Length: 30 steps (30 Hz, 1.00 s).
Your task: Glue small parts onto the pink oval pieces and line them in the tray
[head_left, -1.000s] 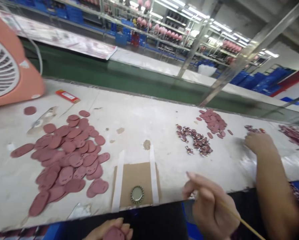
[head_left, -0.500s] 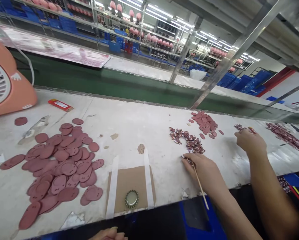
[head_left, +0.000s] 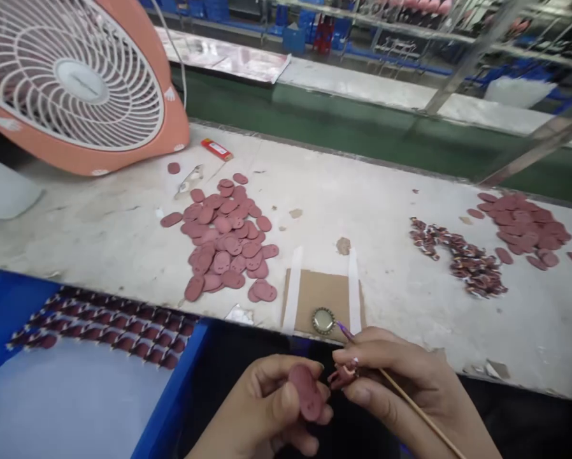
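Note:
Between the thumb and fingers of my left hand (head_left: 271,405) is a dark pink oval disc (head_left: 306,392) with small holes near its lower end. My right hand (head_left: 405,376) pinches a small brown-red figure-like piece (head_left: 344,375), close to the disc but apart from it. That same hand grips a thin wooden stick (head_left: 420,411), whose purple tip points at a bottle cap (head_left: 323,320). The cap lies upturned on a cardboard piece (head_left: 321,290) taped to the table. Both hands are just in front of the table edge.
Loose oval discs form a pile (head_left: 228,242) on the left and another pile (head_left: 529,223) on the right. Small figure pieces (head_left: 467,258) lie beside the latter. A blue bin (head_left: 171,395) holds rows of pieces. An orange fan (head_left: 176,127) and red box (head_left: 216,150) stand behind.
My right hand has come from the small-piece pile to my left hand, bringing a piece and the stick. My left hand has risen with a disc. The view has swung left; the other person's arm is out of view.

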{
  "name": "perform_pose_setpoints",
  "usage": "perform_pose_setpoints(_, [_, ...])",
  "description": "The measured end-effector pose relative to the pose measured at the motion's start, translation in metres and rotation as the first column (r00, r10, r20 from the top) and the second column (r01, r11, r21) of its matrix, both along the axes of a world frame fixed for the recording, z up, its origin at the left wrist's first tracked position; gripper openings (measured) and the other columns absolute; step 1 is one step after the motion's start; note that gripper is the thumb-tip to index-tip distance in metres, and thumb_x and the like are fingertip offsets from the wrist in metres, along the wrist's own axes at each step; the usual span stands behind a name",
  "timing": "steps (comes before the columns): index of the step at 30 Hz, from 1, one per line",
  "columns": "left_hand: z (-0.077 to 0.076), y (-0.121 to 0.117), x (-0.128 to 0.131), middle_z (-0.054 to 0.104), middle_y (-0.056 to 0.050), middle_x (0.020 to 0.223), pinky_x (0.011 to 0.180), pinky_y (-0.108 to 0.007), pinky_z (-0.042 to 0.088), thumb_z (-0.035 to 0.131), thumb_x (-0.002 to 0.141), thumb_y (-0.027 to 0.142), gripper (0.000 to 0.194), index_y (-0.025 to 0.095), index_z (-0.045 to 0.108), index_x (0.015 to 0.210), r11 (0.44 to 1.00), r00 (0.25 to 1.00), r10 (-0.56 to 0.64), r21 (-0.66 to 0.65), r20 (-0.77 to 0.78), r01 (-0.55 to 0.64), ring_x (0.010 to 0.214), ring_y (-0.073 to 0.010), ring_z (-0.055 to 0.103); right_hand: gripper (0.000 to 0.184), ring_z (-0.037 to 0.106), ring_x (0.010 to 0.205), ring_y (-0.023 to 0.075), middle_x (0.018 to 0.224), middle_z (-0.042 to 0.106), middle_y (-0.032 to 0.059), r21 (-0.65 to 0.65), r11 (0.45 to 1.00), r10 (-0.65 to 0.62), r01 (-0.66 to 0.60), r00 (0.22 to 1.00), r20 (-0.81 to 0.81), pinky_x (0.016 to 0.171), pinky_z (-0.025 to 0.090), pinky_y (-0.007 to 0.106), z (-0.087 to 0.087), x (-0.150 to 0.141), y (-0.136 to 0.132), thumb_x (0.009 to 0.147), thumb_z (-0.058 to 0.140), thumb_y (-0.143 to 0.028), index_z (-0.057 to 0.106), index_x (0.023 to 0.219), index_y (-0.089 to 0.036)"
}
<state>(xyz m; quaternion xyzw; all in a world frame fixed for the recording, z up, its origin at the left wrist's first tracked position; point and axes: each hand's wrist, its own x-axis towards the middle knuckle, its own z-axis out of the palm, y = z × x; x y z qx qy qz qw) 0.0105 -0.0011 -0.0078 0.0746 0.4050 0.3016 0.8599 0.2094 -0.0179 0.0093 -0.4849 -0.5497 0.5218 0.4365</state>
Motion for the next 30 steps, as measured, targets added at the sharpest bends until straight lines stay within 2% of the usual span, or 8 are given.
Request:
perform_pose_setpoints(2, [-0.004,-0.003,-0.003,0.071,-0.001,0.070,0.053,-0.016,0.055,0.092,0.056,0.041,0.036,0.018,0.082,0.082,1.000,0.999,-0.004,0.031,0.038,0.003,0.068,-0.0123,0.069,0.026,0.071,0.081,0.0110,0.093,0.070,-0.0014,0.043,0.996,0.077,-0.083,0.991,0.109,0.073,0.057,0.013,0.002,-0.002,0.004,0.093,0.070,-0.017,0.072,0.112,-0.035])
perform_pose_setpoints(5, [-0.008,-0.006,-0.005,0.069,-0.001,0.068,0.054,-0.016,0.055,0.090,0.061,0.039,0.029,0.018,0.081,0.078,0.998,0.997,-0.008,0.060,0.074,0.004,0.067,-0.0112,0.067,0.030,0.070,0.085,0.0089,0.097,0.069,-0.0029,0.081,0.985,0.132,-0.150,0.973,0.189,0.077,0.056,0.011,0.005,-0.004,0.007,0.095,0.066,-0.012,0.068,0.117,-0.033])
perform_pose_setpoints(8, [-0.011,-0.007,-0.005,0.070,-0.002,0.067,0.053,-0.014,0.054,0.090,0.062,0.039,0.027,0.016,0.079,0.071,0.997,0.996,-0.012,0.077,0.090,0.005,0.066,-0.0103,0.066,0.030,0.068,0.086,0.0071,0.098,0.069,-0.0037,0.118,0.972,0.171,-0.206,0.952,0.256,0.079,0.054,0.009,0.007,-0.006,0.010,0.097,0.063,-0.011,0.066,0.119,-0.031])
perform_pose_setpoints(11, [-0.013,-0.007,-0.005,0.072,-0.002,0.068,0.053,-0.013,0.054,0.090,0.063,0.040,0.028,0.016,0.080,0.073,0.997,0.995,-0.012,0.079,0.095,0.004,0.065,-0.0098,0.066,0.025,0.068,0.084,0.0072,0.096,0.070,-0.0034,0.139,0.959,0.193,-0.245,0.931,0.309,0.078,0.054,0.010,0.008,-0.007,0.011,0.097,0.063,-0.011,0.066,0.117,-0.027])
perform_pose_setpoints(16, [-0.018,-0.008,-0.005,0.072,-0.002,0.067,0.054,-0.013,0.055,0.089,0.064,0.040,0.028,0.016,0.080,0.077,0.997,0.994,-0.041,0.068,0.102,0.034,0.065,-0.0100,0.068,0.021,0.068,0.080,0.0067,0.091,0.071,-0.0034,0.169,0.947,0.205,-0.274,0.917,0.342,0.075,0.053,0.010,0.010,-0.010,0.015,0.096,0.063,-0.008,0.067,0.112,-0.022])
perform_pose_setpoints(21, [-0.022,-0.009,-0.006,0.072,-0.002,0.068,0.054,-0.013,0.055,0.089,0.066,0.039,0.026,0.017,0.081,0.077,0.999,0.995,-0.033,0.046,0.097,0.028,0.064,-0.0101,0.068,0.017,0.067,0.071,0.0062,0.084,0.070,-0.0049,0.195,0.935,0.207,-0.297,0.901,0.381,0.069,0.052,0.010,0.013,-0.013,0.017,0.095,0.065,-0.011,0.069,0.106,-0.024])
perform_pose_setpoints(30, [-0.024,-0.009,-0.003,0.071,-0.002,0.067,0.054,-0.012,0.054,0.087,0.068,0.040,0.027,0.016,0.081,0.078,0.999,0.993,-0.026,0.022,0.118,0.024,0.062,-0.0080,0.066,0.018,0.069,0.070,0.0094,0.085,0.072,-0.0041,0.211,0.926,0.199,-0.311,0.883,0.426,0.067,0.056,0.012,0.014,-0.014,0.019,0.093,0.065,-0.011,0.070,0.104,-0.025])
